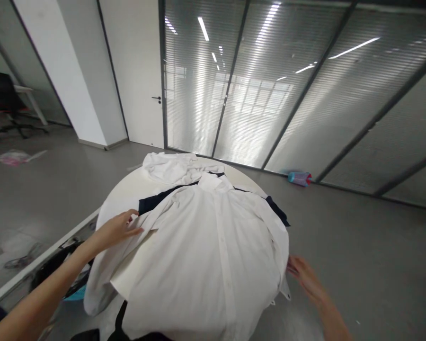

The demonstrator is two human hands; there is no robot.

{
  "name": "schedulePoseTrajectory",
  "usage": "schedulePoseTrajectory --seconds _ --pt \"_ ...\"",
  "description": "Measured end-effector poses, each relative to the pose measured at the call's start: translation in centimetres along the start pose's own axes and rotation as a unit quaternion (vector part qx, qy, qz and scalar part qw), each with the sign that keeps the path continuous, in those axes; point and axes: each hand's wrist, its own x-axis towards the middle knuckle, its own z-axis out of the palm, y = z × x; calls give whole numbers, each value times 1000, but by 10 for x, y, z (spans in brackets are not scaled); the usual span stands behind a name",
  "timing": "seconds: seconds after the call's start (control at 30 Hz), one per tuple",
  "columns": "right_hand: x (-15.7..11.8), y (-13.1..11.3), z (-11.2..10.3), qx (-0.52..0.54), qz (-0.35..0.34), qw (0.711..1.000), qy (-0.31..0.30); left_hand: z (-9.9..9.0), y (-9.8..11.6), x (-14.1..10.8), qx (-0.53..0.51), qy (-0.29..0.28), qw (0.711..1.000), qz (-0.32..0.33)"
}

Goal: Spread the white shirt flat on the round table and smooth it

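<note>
A white button-up shirt lies front up over a round white table, its collar toward the far side and its hem hanging over the near edge. My left hand is at the shirt's left-hand sleeve, with fingers apart. That sleeve droops over the table's edge. At the right, my right hand has its fingers stretched out against the other sleeve, which hangs down the table's side; the fingertips are partly blurred. Dark navy cloth shows from under the shirt on both sides.
A crumpled white garment lies at the table's far edge. Below left stands a container with dark items. A blue and purple basket lies by the glass partition. An office chair stands far left.
</note>
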Motion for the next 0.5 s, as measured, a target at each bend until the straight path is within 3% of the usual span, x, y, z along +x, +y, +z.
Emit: schedulePoseTrajectory --seconds 0.1,0.17,0.23,0.33,0.43,0.5 --pt "18 -13 -30 -22 -36 995 91 3 10 -21 58 108 992 29" --pt "23 -23 -38 -55 -37 995 79 9 15 -34 77 95 992 26" --pt "19 -29 -27 -66 -4 998 5 17 19 -44 76 59 995 28" --pt "5 -28 12 -27 42 993 -110 26 18 -54 89 55 994 24" --pt "-6 -21 41 -5 39 992 -116 22 9 -54 80 47 996 -1" --pt "-4 -18 40 -24 27 996 -82 8 -5 -46 19 33 999 -22"
